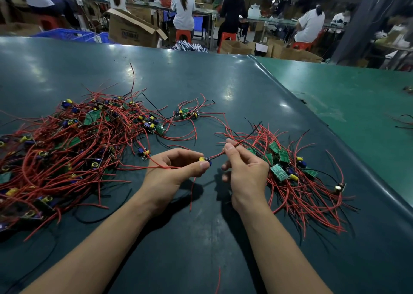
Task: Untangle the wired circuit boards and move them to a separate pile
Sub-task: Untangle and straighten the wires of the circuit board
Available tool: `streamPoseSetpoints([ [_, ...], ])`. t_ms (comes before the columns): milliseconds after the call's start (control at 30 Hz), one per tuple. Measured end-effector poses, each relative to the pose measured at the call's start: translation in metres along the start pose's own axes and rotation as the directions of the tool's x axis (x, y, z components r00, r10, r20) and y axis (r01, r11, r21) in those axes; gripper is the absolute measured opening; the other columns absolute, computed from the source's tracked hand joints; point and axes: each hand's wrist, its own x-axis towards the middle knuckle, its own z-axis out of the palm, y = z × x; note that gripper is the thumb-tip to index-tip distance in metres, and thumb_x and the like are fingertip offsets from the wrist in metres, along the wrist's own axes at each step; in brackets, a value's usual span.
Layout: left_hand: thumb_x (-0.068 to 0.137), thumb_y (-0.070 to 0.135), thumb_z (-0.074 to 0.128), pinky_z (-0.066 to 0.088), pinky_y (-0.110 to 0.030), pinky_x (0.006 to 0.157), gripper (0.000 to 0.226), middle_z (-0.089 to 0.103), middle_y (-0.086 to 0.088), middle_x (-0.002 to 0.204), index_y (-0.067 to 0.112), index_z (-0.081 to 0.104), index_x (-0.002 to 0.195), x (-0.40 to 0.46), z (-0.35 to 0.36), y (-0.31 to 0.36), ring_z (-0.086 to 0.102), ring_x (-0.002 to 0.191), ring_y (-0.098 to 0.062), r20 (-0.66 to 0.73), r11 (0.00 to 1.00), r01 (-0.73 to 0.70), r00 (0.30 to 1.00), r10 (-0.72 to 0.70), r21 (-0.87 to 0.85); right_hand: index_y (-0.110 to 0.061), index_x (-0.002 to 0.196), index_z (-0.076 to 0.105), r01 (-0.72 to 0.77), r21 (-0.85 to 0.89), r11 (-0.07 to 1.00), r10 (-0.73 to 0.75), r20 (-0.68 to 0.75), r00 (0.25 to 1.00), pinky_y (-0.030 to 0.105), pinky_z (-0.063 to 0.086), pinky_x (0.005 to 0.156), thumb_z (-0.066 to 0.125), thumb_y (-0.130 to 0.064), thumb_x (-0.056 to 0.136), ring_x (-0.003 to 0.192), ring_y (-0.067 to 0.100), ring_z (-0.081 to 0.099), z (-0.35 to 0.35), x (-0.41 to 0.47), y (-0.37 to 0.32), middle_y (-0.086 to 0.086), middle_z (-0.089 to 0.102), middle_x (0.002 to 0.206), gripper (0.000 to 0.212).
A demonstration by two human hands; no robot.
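A large tangled heap of small circuit boards [67,146] with red and black wires covers the left of the dark green table [201,88]. A smaller pile of boards [288,170] lies on the right. Between them my left hand [176,170] pinches one small board [205,160] with a yellow capacitor, held just above the table. My right hand [243,168] pinches that board's red and black wires [237,145] a little to the right of it. More red wires trail from the left hand down to the table.
A small separate cluster of boards [186,113] lies behind the hands. The table's right edge [335,132] curves beside a lighter green table [357,97]. Several people sit at benches in the background among cardboard boxes [131,29].
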Motion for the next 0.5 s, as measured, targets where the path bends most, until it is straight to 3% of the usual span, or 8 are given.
streamPoseSetpoints([
  [67, 0.056, 0.017, 0.084, 0.056, -0.022, 0.068, 0.033, 0.074, -0.014, 0.079, 0.003, 0.074, 0.085, -0.001, 0.001, 0.001, 0.066, 0.068, -0.017, 0.003, 1.000, -0.004, 1.000, 0.004, 0.017, -0.013, 0.088, 0.075, 0.046, -0.025, 0.999, -0.046, 0.002, 0.999, 0.019, 0.039, 0.038, 0.067, -0.008, 0.091, 0.047, 0.005, 0.051, -0.001, 0.000, 0.001, -0.014, 0.069, 0.071, 0.010],
  [133, 0.057, 0.015, 0.082, 0.056, -0.022, 0.067, 0.030, 0.073, -0.013, 0.077, 0.004, 0.073, 0.084, -0.002, 0.001, 0.002, 0.066, 0.067, -0.017, 0.009, 1.000, 0.005, 1.000, -0.005, 0.027, -0.025, 0.088, 0.074, 0.157, -0.172, 0.973, -0.155, 0.022, 0.988, 0.022, 0.044, 0.045, 0.067, -0.008, 0.091, 0.054, 0.007, 0.055, -0.002, 0.000, 0.002, -0.014, 0.068, 0.085, 0.019],
  [200, 0.055, 0.016, 0.083, 0.056, -0.024, 0.067, 0.028, 0.073, -0.012, 0.076, 0.007, 0.074, 0.080, -0.001, 0.000, 0.003, 0.066, 0.067, -0.018, 0.021, 1.000, 0.018, 1.000, -0.018, 0.013, -0.024, 0.093, 0.075, 0.211, -0.255, 0.944, -0.213, 0.021, 0.977, 0.026, 0.046, 0.050, 0.069, -0.010, 0.090, 0.059, 0.011, 0.056, -0.002, 0.001, 0.002, -0.009, 0.068, 0.093, 0.016],
  [333, 0.051, 0.021, 0.085, 0.055, -0.024, 0.066, 0.028, 0.072, -0.011, 0.075, 0.011, 0.075, 0.075, -0.002, 0.000, 0.003, 0.065, 0.066, -0.017, 0.055, 0.999, 0.040, 0.998, -0.039, -0.014, -0.017, 0.092, 0.075, 0.062, -0.052, 0.997, -0.068, -0.123, 0.990, 0.020, 0.039, 0.037, 0.069, -0.012, 0.090, 0.045, 0.007, 0.051, -0.010, 0.008, -0.004, -0.003, 0.069, 0.079, 0.008],
  [500, 0.052, 0.019, 0.084, 0.054, -0.023, 0.063, 0.023, 0.072, -0.010, 0.072, 0.012, 0.075, 0.072, -0.003, 0.000, 0.004, 0.065, 0.062, -0.017, 0.077, 0.999, 0.043, 0.996, -0.043, 0.001, -0.025, 0.088, 0.073, 0.218, -0.254, 0.942, -0.247, -0.091, 0.965, 0.023, 0.046, 0.046, 0.066, -0.008, 0.091, 0.051, 0.003, 0.054, -0.012, 0.007, -0.004, -0.006, 0.063, 0.084, 0.018],
])
